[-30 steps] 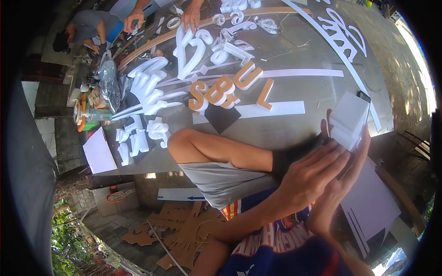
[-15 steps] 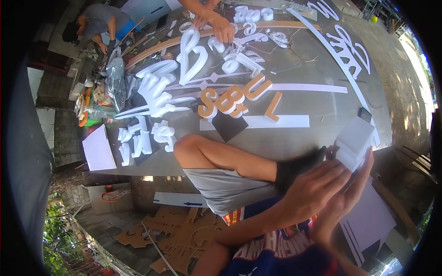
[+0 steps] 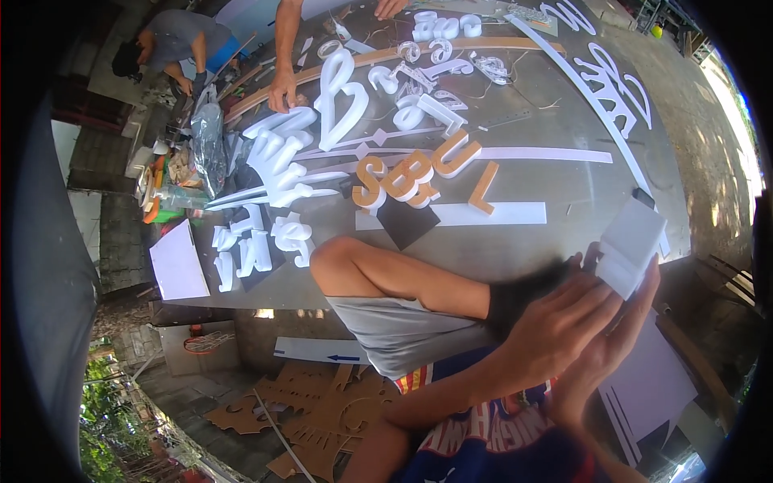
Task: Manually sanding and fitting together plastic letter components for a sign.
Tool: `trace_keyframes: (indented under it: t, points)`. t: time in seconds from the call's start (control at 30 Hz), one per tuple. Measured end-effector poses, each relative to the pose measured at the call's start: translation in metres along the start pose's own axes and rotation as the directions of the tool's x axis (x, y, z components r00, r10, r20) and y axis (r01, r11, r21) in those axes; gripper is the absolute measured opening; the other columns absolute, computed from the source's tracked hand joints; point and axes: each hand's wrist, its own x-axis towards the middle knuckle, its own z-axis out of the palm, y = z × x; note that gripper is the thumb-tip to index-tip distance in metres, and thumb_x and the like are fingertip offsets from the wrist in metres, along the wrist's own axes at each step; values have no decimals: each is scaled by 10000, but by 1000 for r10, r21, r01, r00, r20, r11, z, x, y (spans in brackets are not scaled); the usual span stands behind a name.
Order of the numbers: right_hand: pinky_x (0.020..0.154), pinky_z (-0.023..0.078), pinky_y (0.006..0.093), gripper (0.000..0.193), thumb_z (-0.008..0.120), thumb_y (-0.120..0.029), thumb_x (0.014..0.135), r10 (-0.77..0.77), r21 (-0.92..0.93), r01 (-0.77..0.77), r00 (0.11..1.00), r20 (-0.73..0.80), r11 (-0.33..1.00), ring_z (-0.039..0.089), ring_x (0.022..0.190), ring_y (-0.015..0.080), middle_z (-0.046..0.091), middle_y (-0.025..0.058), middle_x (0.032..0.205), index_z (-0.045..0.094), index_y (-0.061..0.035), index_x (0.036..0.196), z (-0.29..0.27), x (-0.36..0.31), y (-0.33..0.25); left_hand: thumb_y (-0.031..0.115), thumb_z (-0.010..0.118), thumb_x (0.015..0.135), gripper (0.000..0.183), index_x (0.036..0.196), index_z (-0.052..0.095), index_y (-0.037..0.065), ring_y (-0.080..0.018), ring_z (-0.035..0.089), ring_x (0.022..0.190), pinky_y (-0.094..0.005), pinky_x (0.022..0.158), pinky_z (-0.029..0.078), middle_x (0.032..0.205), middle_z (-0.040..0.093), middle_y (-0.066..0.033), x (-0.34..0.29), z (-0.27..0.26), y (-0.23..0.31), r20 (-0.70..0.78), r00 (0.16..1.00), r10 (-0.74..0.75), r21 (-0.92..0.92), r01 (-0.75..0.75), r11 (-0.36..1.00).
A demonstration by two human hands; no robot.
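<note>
Gripping a white block [image 3: 632, 246], both hands [image 3: 565, 315] curl partly closed, some fingertips hidden behind it.

Strong daylight dappled the ground [image 3: 699, 161] beyond the right edge of the table [image 3: 515, 248]; the white block [image 3: 634, 235] looked washed-out, and fisheye distortion curved the outer edges.

We record: white block [image 3: 634, 237], three o'clock; tan-faced, white-sided letters [image 3: 409, 179], twelve; grey shorts [image 3: 386, 326], six; blue shirt [image 3: 519, 460] with white lettering [image 3: 483, 425] and red-and-yellow stripes [image 3: 409, 384], five; brown cardboard [image 3: 322, 406], seven.
</note>
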Motion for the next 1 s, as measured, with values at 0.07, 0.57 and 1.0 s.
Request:
trace_keyframes:
  t: [0.07, 0.57, 1.0]
  points:
    - [818, 534, 389, 402, 540, -354, 941, -371, -296, 394, 919, 134, 870, 612, 949, 214, 597, 102, 1068, 501, -48, 1198, 7, -3, 5, -25, 648, 698, 422, 1118, 608, -26, -308, 612, 1064, -408, 933, 511, 1082, 631, -154, -6, 0, -3, -12, 1000, 14, 28, -13, 1000]
    - [797, 558, 396, 412, 503, -372, 959, -402, -529, 465, 884, 237, 710, 623, 961, 264, 553, 127, 1112, 459, -54, 1216, -7, 3, 2, 0, 644, 715, 421, 1134, 610, -13, -296, 605, 1085, -403, 941, 510, 1130, 626, -137, -4, 5, -3, 19, 1000, -5, 15, 4, 1000]
    - [783, 528, 323, 361, 481, -355, 964, 82, 38, -84, 995, 62, 996, 622, 914, 201, 570, 97, 1042, 481, -45, 1148, -3, 14, -13, -45, 639, 660, 431, 1089, 612, -25, -318, 606, 1056, -412, 902, 523, 1084, 617, -149, 2, 14, -8, -25, 1000, 16, 2, -16, 1000]
